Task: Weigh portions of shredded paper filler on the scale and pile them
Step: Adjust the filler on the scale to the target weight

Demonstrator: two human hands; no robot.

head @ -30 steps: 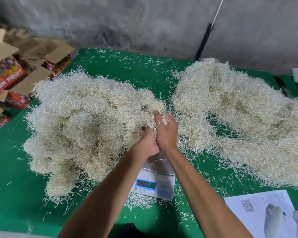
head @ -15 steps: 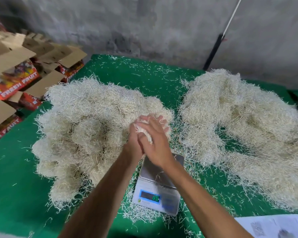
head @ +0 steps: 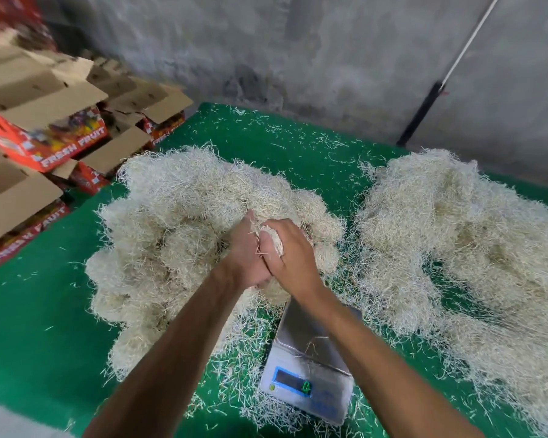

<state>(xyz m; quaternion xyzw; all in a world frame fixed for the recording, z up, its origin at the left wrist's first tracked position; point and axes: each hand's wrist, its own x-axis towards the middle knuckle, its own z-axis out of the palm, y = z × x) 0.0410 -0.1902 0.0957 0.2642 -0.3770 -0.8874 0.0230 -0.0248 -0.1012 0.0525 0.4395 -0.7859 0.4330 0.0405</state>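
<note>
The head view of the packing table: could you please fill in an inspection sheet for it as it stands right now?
Surface: green table cover, strewn with loose paper shreds.
Job's things: left pile of shredded paper filler and right pile lie apart; digital scale sits near the front between them, its pan bare but for a few strands, display lit, reading unclear.
Clutter: nothing seen beyond the stray shreds.
Grippers: left hand and right hand press together at the left pile's near edge, gripping a clump of filler.
Cables: nothing seen.
Surroundings: open "FRESH FRUIT" cartons stacked at left; grey concrete wall; a pole leaning against it.
</note>
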